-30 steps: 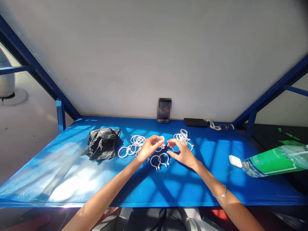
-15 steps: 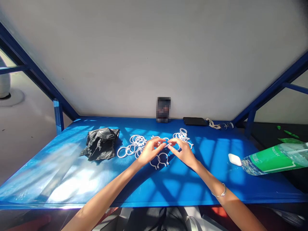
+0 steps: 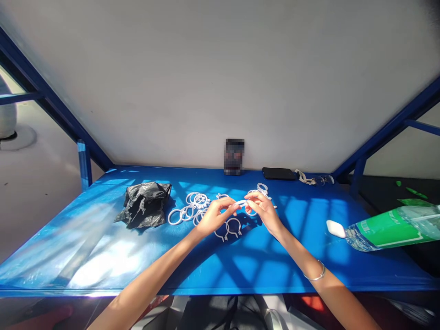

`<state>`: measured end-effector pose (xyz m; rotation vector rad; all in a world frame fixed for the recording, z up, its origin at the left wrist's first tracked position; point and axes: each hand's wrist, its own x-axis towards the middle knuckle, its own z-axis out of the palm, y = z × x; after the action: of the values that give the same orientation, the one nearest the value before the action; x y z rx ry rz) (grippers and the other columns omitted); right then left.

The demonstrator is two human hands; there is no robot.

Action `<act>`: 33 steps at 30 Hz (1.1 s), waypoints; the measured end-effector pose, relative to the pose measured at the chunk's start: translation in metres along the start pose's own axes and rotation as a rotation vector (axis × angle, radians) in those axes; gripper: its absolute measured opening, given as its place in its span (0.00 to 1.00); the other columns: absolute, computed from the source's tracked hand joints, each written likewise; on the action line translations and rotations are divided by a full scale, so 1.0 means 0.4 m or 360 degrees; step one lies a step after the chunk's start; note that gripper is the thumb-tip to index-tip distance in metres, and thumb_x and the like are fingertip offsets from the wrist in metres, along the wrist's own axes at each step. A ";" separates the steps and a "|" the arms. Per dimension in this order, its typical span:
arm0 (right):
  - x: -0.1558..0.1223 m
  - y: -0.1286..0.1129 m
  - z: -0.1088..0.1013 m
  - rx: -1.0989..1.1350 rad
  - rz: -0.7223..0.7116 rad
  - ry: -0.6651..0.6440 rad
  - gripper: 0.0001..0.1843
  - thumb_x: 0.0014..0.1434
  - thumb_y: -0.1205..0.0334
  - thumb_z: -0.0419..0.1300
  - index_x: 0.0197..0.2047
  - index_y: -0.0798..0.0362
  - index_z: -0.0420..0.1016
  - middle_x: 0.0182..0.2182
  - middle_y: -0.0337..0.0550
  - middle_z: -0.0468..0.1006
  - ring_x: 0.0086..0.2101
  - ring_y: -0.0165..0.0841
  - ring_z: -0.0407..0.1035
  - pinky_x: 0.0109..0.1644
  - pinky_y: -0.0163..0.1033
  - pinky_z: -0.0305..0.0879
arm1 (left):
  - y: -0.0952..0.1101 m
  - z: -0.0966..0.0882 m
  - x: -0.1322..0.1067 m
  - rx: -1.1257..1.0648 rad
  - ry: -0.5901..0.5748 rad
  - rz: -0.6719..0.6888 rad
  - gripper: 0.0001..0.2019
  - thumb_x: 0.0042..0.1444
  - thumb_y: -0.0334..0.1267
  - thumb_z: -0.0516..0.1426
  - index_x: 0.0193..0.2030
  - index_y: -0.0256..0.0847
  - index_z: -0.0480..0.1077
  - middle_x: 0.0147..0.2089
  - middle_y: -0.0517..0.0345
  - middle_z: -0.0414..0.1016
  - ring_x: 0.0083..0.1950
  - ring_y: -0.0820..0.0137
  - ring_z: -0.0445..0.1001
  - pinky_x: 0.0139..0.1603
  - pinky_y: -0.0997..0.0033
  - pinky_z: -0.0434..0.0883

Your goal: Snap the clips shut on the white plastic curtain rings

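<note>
Left hand (image 3: 213,217) curled, pinching a slim white plastic-looking ring (image 3: 242,202), right hand (image 3: 264,211) pinching its opposite side, loose white plastic-looking rings (image 3: 199,203) beside left hand.

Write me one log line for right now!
left hand: holds white ring | right hand: same ring | nearby: loose rings, black bag

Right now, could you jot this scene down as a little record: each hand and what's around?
Left hand: pinches a white ring
Right hand: grips the same ring
Beside left hand: heap of rings
Beyond right hand: another heap
Nearer the person: two overlapping rings
Far left: crumpled black bag
Far right: green-labelled bottle
Surface: blue table
</note>
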<state>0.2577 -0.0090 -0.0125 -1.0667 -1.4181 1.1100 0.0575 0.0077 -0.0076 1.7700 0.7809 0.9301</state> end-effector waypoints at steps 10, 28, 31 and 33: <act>-0.003 0.009 0.005 -0.0391 -0.0146 0.0006 0.15 0.60 0.51 0.62 0.45 0.51 0.79 0.35 0.46 0.83 0.33 0.39 0.79 0.41 0.44 0.77 | -0.008 0.003 0.004 -0.0537 0.0022 -0.0357 0.31 0.55 0.67 0.57 0.34 0.35 0.75 0.32 0.52 0.77 0.32 0.67 0.75 0.41 0.65 0.72; -0.020 -0.003 0.012 -0.0695 -0.0298 -0.0110 0.15 0.68 0.49 0.52 0.32 0.47 0.67 0.23 0.39 0.76 0.24 0.36 0.71 0.33 0.43 0.70 | 0.005 0.009 -0.009 0.0149 0.0095 -0.0086 0.23 0.53 0.50 0.64 0.52 0.39 0.72 0.33 0.59 0.75 0.34 0.69 0.73 0.38 0.69 0.71; -0.020 -0.006 0.013 -0.0692 -0.0218 -0.0135 0.16 0.67 0.48 0.52 0.31 0.47 0.65 0.22 0.38 0.74 0.24 0.35 0.70 0.33 0.43 0.69 | 0.003 0.009 -0.013 0.0225 0.0093 -0.0101 0.22 0.54 0.51 0.63 0.51 0.40 0.73 0.33 0.59 0.75 0.33 0.70 0.72 0.36 0.70 0.70; -0.020 -0.007 0.013 -0.0698 -0.0190 -0.0149 0.16 0.67 0.49 0.52 0.30 0.47 0.64 0.21 0.38 0.74 0.23 0.35 0.70 0.33 0.42 0.68 | 0.000 0.011 -0.014 0.0239 0.0095 -0.0105 0.21 0.55 0.51 0.63 0.50 0.40 0.74 0.32 0.59 0.74 0.32 0.70 0.71 0.34 0.70 0.68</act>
<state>0.2534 -0.0177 -0.0117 -1.2251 -1.8282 0.7880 0.0586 0.0010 -0.0100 1.8409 0.9632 0.9037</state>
